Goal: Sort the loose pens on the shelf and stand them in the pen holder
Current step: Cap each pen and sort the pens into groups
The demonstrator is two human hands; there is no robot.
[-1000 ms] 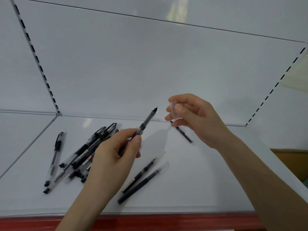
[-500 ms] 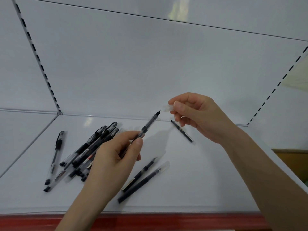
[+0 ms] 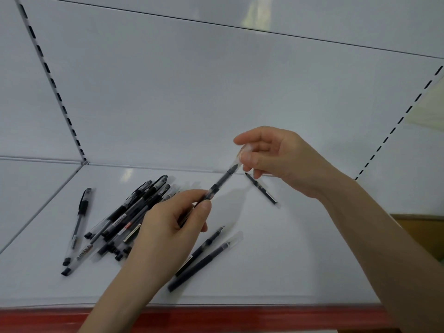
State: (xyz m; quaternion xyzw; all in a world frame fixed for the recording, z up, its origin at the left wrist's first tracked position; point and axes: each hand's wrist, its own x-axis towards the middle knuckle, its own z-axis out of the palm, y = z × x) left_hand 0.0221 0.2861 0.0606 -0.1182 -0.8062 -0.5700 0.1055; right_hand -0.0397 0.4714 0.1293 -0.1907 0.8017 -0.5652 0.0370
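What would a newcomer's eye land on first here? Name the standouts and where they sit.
Mid-frame, the left hand holds a slim black pen with a clear barrel tilted up toward the right hand, which pinches a small clear plastic cap at its tip. Left of them, a heap of black-and-clear plastic pens lies on the white shelf.

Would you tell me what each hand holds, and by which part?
The left hand grips a black pen mid-barrel; the right hand pinches a clear cap by its upper end.

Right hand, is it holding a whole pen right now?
No, the right hand pinches only a clear cap, by the tip of the pen that the left hand grips.
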